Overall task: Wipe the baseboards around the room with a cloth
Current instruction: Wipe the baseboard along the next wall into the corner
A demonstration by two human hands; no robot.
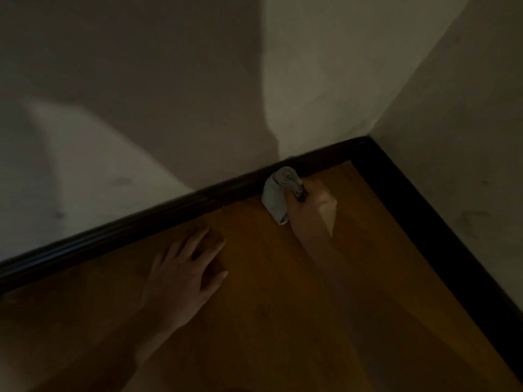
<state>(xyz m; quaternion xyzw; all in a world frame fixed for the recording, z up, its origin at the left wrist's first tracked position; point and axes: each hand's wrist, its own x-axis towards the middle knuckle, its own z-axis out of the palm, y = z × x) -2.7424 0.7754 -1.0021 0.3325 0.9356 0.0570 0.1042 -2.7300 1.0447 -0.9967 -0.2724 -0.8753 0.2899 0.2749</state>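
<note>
Down on the wooden floor [254,321], the left hand [184,275] lies flat with its fingers spread, holding nothing, just short of the dark baseboard [135,222] along the pale wall [141,94]. Further right, the right hand [308,213] grips a bunched grey cloth [278,192], which is pushed up against the baseboard close to the room's corner, in dim light and a little blurred.

My crumpled cloth [275,197] is plain grey. The long baseboard [141,223] is almost black, the wood floor [268,301] orange-brown, the flat wall [325,80] creamy white.
</note>
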